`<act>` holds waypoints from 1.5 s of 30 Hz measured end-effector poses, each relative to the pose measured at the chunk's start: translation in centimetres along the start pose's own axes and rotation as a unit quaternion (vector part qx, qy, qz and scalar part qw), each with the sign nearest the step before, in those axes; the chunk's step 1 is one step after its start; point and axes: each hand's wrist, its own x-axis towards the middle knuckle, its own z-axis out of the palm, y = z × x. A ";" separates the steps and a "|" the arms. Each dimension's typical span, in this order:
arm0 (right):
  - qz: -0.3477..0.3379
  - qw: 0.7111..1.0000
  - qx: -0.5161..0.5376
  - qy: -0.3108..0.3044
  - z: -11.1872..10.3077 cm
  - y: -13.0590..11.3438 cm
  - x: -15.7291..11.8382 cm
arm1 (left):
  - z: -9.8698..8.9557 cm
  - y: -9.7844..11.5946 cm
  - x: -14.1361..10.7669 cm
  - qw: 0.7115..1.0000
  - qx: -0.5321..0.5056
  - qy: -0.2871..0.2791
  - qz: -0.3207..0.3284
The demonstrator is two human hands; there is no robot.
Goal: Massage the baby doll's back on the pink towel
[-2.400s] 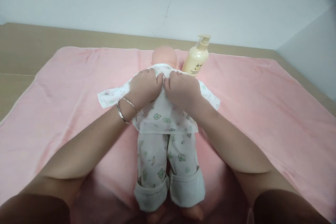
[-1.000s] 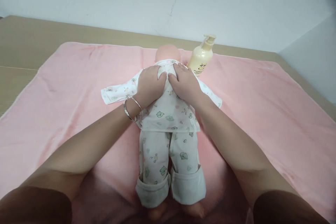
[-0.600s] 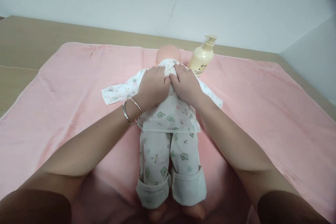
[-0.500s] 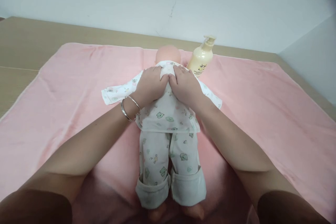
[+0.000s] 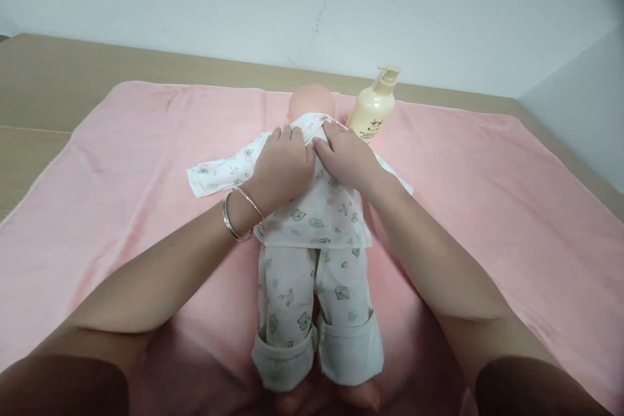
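Observation:
A baby doll point(image 5: 312, 102) lies on its front, its bald head pointing away from me. It wears a white printed shirt point(image 5: 316, 221) and matching trousers point(image 5: 290, 279) with turned-up cuffs. My left hand point(image 5: 287, 159), with two silver bangles at the wrist, presses on the left of the upper back with its fingers slightly bent. On the right of the back rests my right hand point(image 5: 348, 156), its fingers laid over the shoulder and the thumb toward the spine. Neither hand grips anything. The shirt is creased between the hands, below the neck.
A cream pump bottle point(image 5: 374, 107) with a cow print stands beyond the doll's right shoulder. Under everything is a pink blanket point(image 5: 487, 208) on a wooden table point(image 5: 73, 62). A white wall point(image 5: 195, 6) with a crack rises behind the table.
My left hand has shifted slightly toward me and turned, its fingers more bent, and the shirt has wrinkled near the neck. My right hand has barely moved.

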 end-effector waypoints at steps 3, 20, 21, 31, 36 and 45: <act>0.009 1.000 -0.023 0.018 0.7 -0.4 -0.4 | 0.0 -0.3 0.4 0.999 -0.044 -0.001 -0.024; 0.039 0.999 0.011 -0.007 -0.7 0.5 0.2 | -1.0 1.7 -0.8 0.997 0.009 -0.004 -0.080; 0.037 0.999 0.005 -0.006 -0.5 0.5 0.3 | -1.1 1.8 -0.9 0.997 0.005 -0.002 -0.080; 0.009 0.995 -0.090 0.030 -0.2 -2.6 -2.6 | 0.0 -1.4 2.1 0.981 -0.136 -0.016 -0.137; 0.012 0.999 -0.025 0.044 0.7 -1.5 -1.3 | 0.5 -1.2 1.8 0.983 -0.127 0.002 -0.134; -0.003 0.997 0.006 0.080 1.9 -0.7 -0.5 | 0.7 -1.2 1.7 0.985 -0.120 0.004 -0.126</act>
